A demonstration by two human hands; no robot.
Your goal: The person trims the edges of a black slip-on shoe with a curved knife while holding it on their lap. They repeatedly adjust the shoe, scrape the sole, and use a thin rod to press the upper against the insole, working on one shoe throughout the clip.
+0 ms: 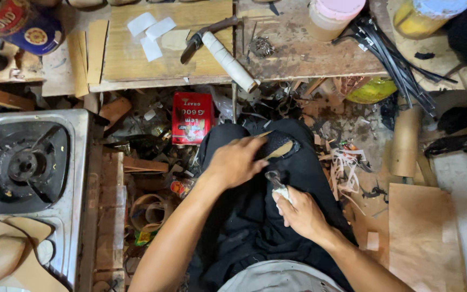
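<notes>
The person sits with a black shoe upper point(278, 145) resting on the knee, so the leg serves as a firm support under it. The left hand point(235, 161) lies flat over the near side of the upper, fingers spread narrow and pressing down, which keeps the piece from sliding. The right hand point(300, 212), just below the upper, is closed around a small tool with a white cloth-wrapped handle point(283, 193); its metal tip points up toward the upper's edge. Above the upper, the wooden workbench point(298, 51) carries a white-taped hammer point(226, 57). Left of the upper stand a red tin point(192, 117) and, farther, a gas stove point(25, 162).
</notes>
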